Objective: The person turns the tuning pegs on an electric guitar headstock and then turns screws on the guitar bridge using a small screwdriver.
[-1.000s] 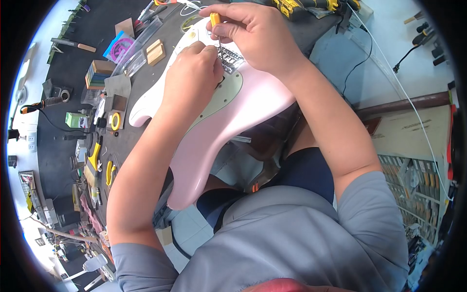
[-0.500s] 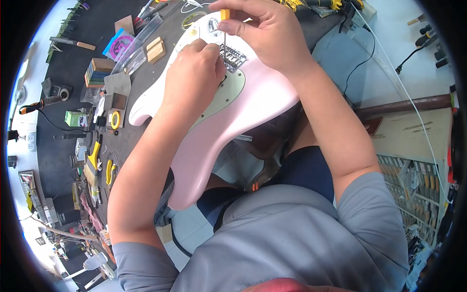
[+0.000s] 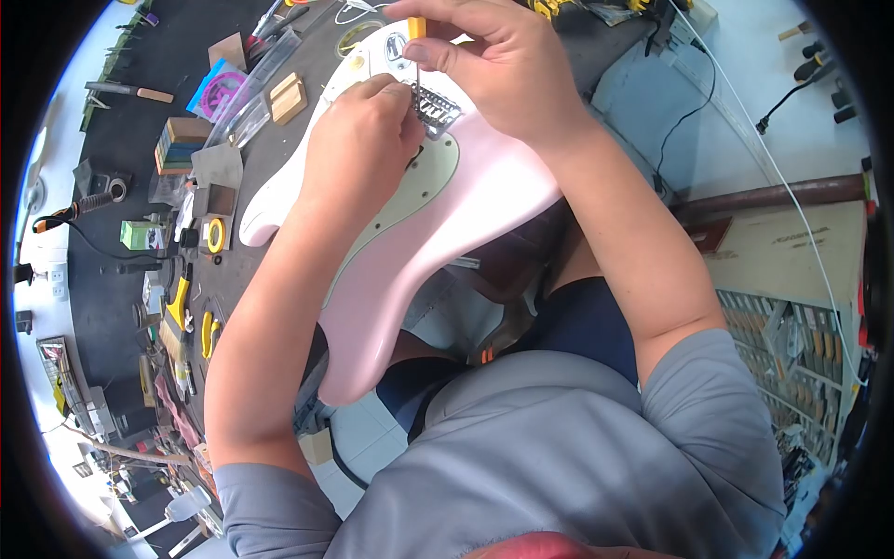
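Observation:
A pale pink guitar body [image 3: 438,224] with a mint green pickguard [image 3: 410,200] lies partly on the dark bench. My right hand [image 3: 484,65] grips the yellow handle of a screwdriver [image 3: 417,30], held upright with its shaft down at the metal bridge [image 3: 434,110]. Beside the bridge, my left hand [image 3: 365,130] rests with curled fingers close to the shaft; whatever its fingertips hold, if anything, is hidden. The oval jack plate [image 3: 398,47] shows just beyond the bridge.
On the bench to the left are a wooden block [image 3: 288,98], a stack of sanding blocks [image 3: 182,144], yellow tape [image 3: 217,235], a brush [image 3: 175,317] and yellow-handled pliers [image 3: 209,334]. A white cable [image 3: 792,200] hangs at the right.
The screwdriver handle moved right, then slightly back left, and its shaft now stands more upright than a second ago. The left hand keeps its place by the bridge. The whole view has shifted slightly.

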Demonstrator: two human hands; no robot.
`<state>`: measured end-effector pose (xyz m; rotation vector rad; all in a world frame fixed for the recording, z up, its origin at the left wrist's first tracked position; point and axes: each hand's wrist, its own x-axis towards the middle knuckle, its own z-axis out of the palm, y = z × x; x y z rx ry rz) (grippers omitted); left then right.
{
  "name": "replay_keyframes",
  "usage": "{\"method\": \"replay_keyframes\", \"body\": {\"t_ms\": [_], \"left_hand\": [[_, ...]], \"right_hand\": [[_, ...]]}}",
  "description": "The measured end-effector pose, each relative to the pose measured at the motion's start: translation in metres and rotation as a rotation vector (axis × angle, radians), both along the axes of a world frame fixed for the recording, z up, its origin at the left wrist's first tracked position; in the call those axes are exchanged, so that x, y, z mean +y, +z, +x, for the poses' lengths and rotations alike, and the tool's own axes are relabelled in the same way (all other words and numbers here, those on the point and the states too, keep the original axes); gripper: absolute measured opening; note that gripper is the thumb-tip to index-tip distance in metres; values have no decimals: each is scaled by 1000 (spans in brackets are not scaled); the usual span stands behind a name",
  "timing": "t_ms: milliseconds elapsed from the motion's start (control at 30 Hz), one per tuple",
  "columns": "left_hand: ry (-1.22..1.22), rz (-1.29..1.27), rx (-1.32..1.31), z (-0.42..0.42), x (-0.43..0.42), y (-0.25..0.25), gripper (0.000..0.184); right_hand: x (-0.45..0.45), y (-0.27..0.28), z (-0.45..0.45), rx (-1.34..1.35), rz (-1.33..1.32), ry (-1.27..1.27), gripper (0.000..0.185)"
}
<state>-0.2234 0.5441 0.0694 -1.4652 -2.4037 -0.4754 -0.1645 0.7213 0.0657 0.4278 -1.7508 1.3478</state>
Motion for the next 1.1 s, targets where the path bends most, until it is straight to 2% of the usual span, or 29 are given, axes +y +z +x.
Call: {"method": "replay_keyframes", "body": {"t_ms": [100, 367, 500, 600, 700, 900, 1000, 1100], "left_hand": [[8, 6, 5, 0, 2, -1, 11], [27, 19, -38, 2, 4, 0, 10], [32, 27, -66, 2, 2, 1, 10], [29, 32, -66, 1, 2, 0, 10], [43, 20, -70, 1, 2, 0, 10], [39, 8, -60, 0, 2, 0, 10], [56, -13, -69, 0, 2, 1, 11], [41, 3, -61, 0, 2, 0, 12]], "right_hand": [[-1, 7, 10, -32, 47, -64, 32], [6, 0, -1, -9, 67, -38, 29], [7, 15, 8, -14, 110, -49, 26], [14, 25, 5, -226, 193, -61, 23], [18, 35, 5, -194, 310, -73, 21], [23, 47, -6, -53, 715, -204, 22], [23, 59, -6, -169, 780, -167, 24], [24, 62, -10, -166, 894, -215, 23]]}}
